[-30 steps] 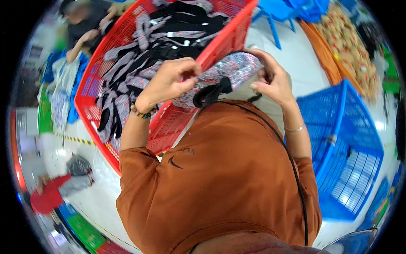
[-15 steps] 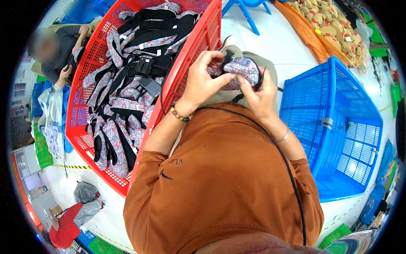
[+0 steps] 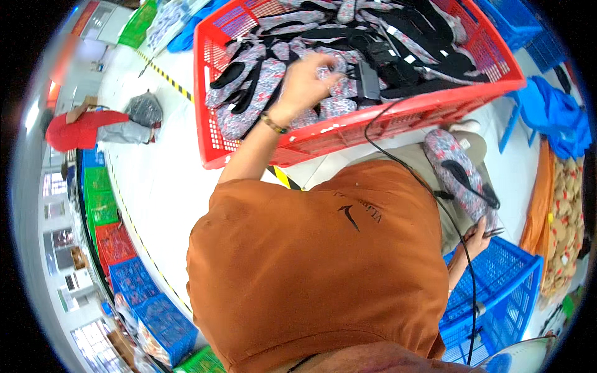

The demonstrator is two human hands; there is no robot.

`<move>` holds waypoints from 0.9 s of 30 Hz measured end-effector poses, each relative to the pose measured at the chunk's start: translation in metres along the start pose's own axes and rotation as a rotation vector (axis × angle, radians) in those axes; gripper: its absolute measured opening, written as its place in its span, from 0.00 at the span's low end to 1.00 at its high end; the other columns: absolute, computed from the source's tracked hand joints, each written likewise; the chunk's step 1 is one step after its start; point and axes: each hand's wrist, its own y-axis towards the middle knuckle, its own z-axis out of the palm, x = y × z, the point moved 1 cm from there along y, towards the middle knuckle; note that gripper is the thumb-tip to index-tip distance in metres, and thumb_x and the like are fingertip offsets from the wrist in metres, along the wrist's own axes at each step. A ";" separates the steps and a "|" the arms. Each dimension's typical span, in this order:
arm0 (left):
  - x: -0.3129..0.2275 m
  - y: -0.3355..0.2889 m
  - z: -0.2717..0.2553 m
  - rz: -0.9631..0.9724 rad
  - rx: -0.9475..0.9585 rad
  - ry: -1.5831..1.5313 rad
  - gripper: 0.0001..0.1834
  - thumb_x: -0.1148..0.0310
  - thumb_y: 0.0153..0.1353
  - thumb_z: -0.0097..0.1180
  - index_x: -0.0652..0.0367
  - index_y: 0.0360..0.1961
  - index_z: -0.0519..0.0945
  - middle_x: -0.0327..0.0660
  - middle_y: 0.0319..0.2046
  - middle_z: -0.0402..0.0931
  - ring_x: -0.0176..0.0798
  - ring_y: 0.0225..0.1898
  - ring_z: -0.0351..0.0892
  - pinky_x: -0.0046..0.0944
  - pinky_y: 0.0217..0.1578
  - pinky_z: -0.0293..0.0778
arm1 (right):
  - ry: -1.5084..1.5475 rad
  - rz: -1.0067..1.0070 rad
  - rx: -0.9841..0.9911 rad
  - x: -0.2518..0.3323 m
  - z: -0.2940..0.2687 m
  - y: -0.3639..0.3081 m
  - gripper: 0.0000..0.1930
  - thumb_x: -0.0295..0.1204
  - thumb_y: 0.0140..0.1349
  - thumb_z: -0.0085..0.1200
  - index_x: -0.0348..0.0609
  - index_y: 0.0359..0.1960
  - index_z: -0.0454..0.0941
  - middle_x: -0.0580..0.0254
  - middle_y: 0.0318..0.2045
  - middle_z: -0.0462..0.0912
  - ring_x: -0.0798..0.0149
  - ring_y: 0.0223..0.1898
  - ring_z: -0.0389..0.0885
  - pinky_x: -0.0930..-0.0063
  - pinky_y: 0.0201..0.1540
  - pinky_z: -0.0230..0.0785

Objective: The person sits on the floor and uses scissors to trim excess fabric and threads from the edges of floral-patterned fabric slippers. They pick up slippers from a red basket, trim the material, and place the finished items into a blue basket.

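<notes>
My left hand [image 3: 311, 87] reaches over the near wall of a red crate [image 3: 298, 142]. Slightly blurred, its thumb and fingers are apart, just over or touching a heap of floral cloth slippers [image 3: 264, 81] with black linings. I cannot make out anything held in it. A single floral slipper [image 3: 444, 155] with a black-edged opening lies across my leg, its lower end against the fingertips of my right hand [image 3: 476, 240]. That hand is closed, and a small dark pointed tool, like thread snips [image 3: 493, 232], juts from between its fingers.
A dark rectangular device [image 3: 369, 81] lies on the slippers, with a black cable [image 3: 398, 158] running to me. A blue crate [image 3: 497, 273] stands at my right. Tan items [image 3: 563, 230] are heaped farther right. Someone in red [image 3: 78, 129] is at far left, near a grey bag [image 3: 146, 110].
My view has turned left. My left hand has let go of the slipper and moved into the red crate. My right hand and the slipper have moved to my right side.
</notes>
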 end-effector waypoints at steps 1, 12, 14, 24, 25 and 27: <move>0.044 -0.007 -0.020 -0.014 -0.087 0.321 0.22 0.60 0.44 0.64 0.61 0.39 0.78 0.49 0.38 0.76 0.48 0.41 0.74 0.43 0.42 0.70 | 0.050 0.083 -0.014 -0.021 -0.011 0.010 0.14 0.33 0.57 0.57 0.48 0.19 0.65 0.76 0.10 0.62 0.80 0.09 0.55 0.81 0.11 0.40; 0.273 -0.057 -0.111 -0.707 0.572 0.596 0.42 0.46 0.35 0.67 0.58 0.52 0.72 0.49 0.49 0.73 0.47 0.49 0.73 0.44 0.50 0.67 | -0.039 0.459 0.208 -0.070 -0.052 0.031 0.11 0.36 0.57 0.57 0.45 0.26 0.70 0.70 0.15 0.71 0.79 0.11 0.58 0.84 0.13 0.47; 0.264 -0.044 -0.112 -0.593 0.699 0.666 0.28 0.56 0.43 0.60 0.58 0.46 0.76 0.53 0.42 0.76 0.52 0.46 0.75 0.44 0.46 0.71 | -0.129 0.467 0.210 -0.055 -0.050 0.025 0.12 0.37 0.57 0.56 0.42 0.31 0.72 0.65 0.18 0.75 0.79 0.11 0.58 0.84 0.12 0.47; 0.163 -0.074 -0.094 -0.698 0.518 0.413 0.52 0.33 0.45 0.49 0.59 0.64 0.53 0.64 0.47 0.70 0.59 0.51 0.70 0.46 0.53 0.64 | -0.878 0.331 0.422 -0.026 -0.108 0.035 0.12 0.27 0.51 0.58 0.32 0.34 0.74 0.59 0.26 0.78 0.69 0.23 0.73 0.76 0.26 0.66; 0.149 -0.074 -0.091 -0.677 0.536 0.359 0.59 0.28 0.40 0.51 0.58 0.65 0.51 0.63 0.48 0.70 0.58 0.52 0.70 0.44 0.54 0.63 | -0.913 0.301 0.366 -0.028 -0.123 0.043 0.15 0.27 0.52 0.57 0.29 0.38 0.73 0.54 0.30 0.78 0.67 0.29 0.76 0.75 0.32 0.68; 0.125 -0.073 -0.077 -0.677 0.780 0.509 0.66 0.25 0.31 0.55 0.58 0.65 0.49 0.64 0.50 0.67 0.59 0.54 0.68 0.44 0.54 0.64 | -1.197 0.066 0.304 -0.009 -0.122 0.059 0.16 0.28 0.55 0.55 0.29 0.41 0.73 0.53 0.32 0.79 0.66 0.32 0.76 0.74 0.33 0.68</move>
